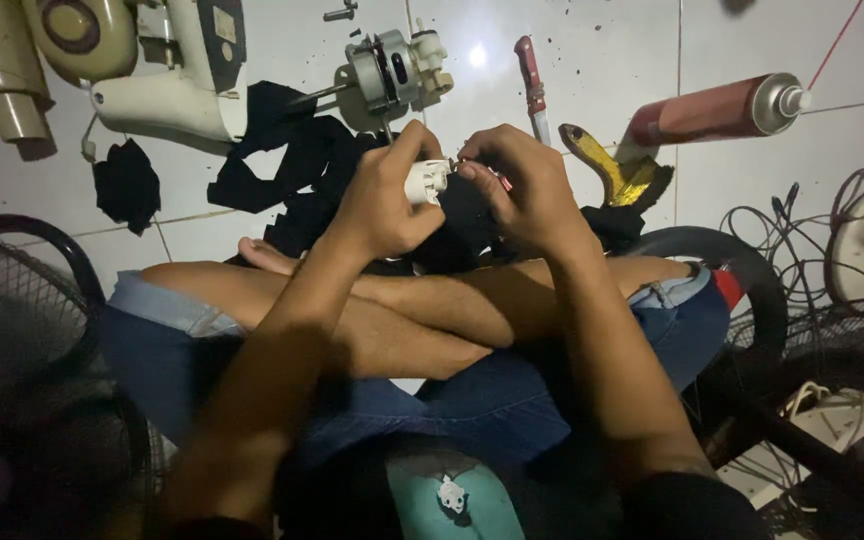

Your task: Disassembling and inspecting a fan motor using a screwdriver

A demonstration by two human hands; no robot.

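I sit cross-legged on a white tiled floor. My left hand (pixel 382 195) grips a small white plastic part (pixel 426 181) above my legs. My right hand (pixel 522 185) meets it from the right, its fingers closed on a small red-tipped piece (pixel 500 179) pressed against the white part. Just beyond my hands lies a fan motor with a metal shaft (pixel 387 70) beside a cream fan housing (pixel 167 70). Black cloth (pixel 292 160) is spread under and behind my hands.
A red-handled knife (pixel 532 85), a yellow-handled brush (pixel 617 170) and a red spray can (pixel 722 108) lie on the floor at the right. A fan grille (pixel 12 320) stands at the left. Tangled cables (pixel 802 225), another grille (pixel 832 350) and a power strip (pixel 832 410) crowd the right.
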